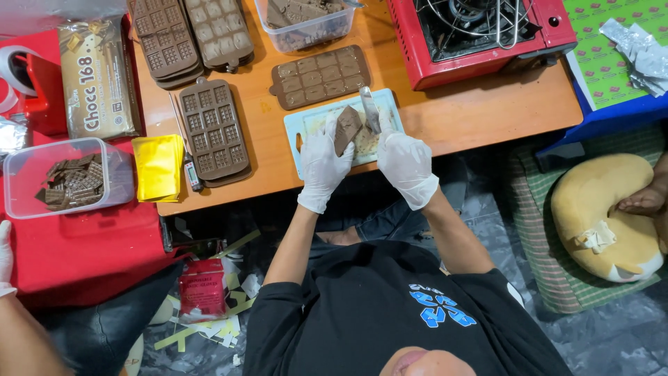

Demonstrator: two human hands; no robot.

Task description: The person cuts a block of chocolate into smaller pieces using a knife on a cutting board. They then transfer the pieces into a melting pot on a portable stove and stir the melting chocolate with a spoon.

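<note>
The gloved left hand grips a chocolate block on the cutting board, the right hand clasps a knife; tubs hold chocolate pieces.

Only one view here, from high above, looking straight down onto the top of a person's head, shoulders and both arms. Faces the wooden desk at the top of the picture, with the floor low down. Not very close: whole desk edge, red stove and yellow cushion all fit in.
</note>
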